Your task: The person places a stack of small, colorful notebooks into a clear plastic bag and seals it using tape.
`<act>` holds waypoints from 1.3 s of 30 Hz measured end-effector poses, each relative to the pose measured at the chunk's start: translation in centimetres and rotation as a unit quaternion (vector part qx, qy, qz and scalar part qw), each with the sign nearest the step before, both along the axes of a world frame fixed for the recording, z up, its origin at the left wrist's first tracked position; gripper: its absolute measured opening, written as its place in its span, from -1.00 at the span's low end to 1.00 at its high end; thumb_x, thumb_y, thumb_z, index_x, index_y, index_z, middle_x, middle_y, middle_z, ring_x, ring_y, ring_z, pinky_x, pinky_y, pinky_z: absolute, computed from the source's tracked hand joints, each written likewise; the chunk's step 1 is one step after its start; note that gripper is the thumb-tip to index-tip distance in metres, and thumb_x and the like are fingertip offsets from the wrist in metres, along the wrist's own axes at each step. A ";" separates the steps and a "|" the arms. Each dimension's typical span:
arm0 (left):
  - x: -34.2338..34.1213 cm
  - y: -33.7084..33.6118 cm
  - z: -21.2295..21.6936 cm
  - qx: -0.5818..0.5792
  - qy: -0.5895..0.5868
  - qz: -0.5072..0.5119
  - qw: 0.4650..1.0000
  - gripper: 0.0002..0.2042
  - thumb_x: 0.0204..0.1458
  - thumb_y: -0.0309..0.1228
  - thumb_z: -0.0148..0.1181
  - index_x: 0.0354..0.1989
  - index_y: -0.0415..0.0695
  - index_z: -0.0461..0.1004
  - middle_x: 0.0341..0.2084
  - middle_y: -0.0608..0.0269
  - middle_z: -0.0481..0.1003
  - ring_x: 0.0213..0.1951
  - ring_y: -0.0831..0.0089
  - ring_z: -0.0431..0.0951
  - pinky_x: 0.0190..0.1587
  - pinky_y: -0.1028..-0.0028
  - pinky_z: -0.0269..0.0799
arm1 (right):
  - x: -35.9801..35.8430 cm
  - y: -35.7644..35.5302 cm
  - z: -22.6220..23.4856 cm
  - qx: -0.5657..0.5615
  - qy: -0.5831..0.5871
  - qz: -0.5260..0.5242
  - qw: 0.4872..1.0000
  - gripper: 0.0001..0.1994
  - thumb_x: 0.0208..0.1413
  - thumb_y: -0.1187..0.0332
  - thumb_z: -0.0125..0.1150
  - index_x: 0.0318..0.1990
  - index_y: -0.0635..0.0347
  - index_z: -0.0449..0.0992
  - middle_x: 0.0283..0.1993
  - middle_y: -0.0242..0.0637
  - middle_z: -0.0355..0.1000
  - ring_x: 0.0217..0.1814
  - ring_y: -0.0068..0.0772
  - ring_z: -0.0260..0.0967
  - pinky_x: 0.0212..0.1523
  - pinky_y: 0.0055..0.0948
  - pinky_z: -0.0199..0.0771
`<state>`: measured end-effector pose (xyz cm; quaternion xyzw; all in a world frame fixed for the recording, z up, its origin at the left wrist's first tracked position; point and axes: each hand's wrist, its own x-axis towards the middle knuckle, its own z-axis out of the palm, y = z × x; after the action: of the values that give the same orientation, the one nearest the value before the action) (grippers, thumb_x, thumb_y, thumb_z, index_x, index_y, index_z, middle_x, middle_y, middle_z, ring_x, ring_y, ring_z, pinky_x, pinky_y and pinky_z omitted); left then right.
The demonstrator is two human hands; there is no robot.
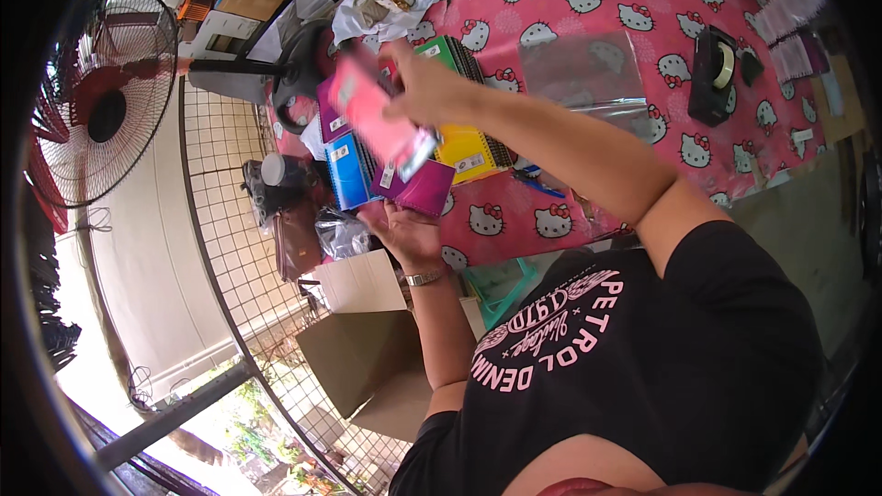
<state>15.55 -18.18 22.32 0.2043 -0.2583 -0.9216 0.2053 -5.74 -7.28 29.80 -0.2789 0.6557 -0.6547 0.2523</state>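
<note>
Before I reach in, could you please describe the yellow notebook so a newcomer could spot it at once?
Start at the pink tablecloth and find the right hand above it. Just below that hand in the picture lies the yellow notebook, right of the blue notebook and below the green notebook. Its yellow cover sets it apart from both.

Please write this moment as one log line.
Right hand: holds blurred elongated pink object; left hand: at edge of purple rectangular notebook; nearby: yellow spiral notebook

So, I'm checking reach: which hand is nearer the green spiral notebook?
Right: the right hand overlaps the notebook in view, holding a blurred pink object; the left hand is farther, by a shiny purple notebook.
</note>
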 end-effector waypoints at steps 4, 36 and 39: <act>1.4 1.9 0.8 -0.060 -0.062 -0.013 0.996 -0.48 0.14 -0.06 0.10 0.16 -0.14 0.28 0.07 0.10 0.43 0.09 0.13 0.44 0.14 0.00 0.36 | 3.0 1.2 -6.0 0.122 0.157 -0.050 0.979 -0.07 -0.20 0.00 0.45 0.32 0.10 0.10 0.08 0.00 0.31 0.16 -0.03 0.28 0.12 -0.08 0.27; 11.2 3.1 -6.9 -0.049 -0.191 0.057 0.979 -0.48 0.13 -0.06 0.13 0.19 -0.06 0.26 0.06 0.20 0.43 -0.02 0.24 0.52 0.04 0.16 0.47 | 3.8 -6.0 -7.6 0.311 0.407 0.072 0.856 -0.32 -0.25 -0.08 0.45 -0.06 0.24 0.41 -0.06 -0.10 0.32 0.02 -0.06 0.31 -0.02 -0.09 0.37; 12.2 3.0 -7.2 -0.149 -0.259 0.031 0.954 -0.54 0.13 -0.14 0.15 0.17 0.00 0.29 0.05 0.18 0.44 -0.05 0.23 0.53 0.01 0.17 0.48 | 3.0 -6.4 -8.9 0.260 0.446 -0.017 0.856 -0.41 -0.27 0.08 0.49 -0.11 0.21 0.40 -0.14 -0.13 0.38 -0.06 -0.09 0.35 -0.08 -0.12 0.39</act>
<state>27.73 -15.23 15.16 0.4111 -0.4307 -0.7812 0.1878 -2.77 -13.66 20.95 -0.4539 0.8491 -0.2698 -0.0149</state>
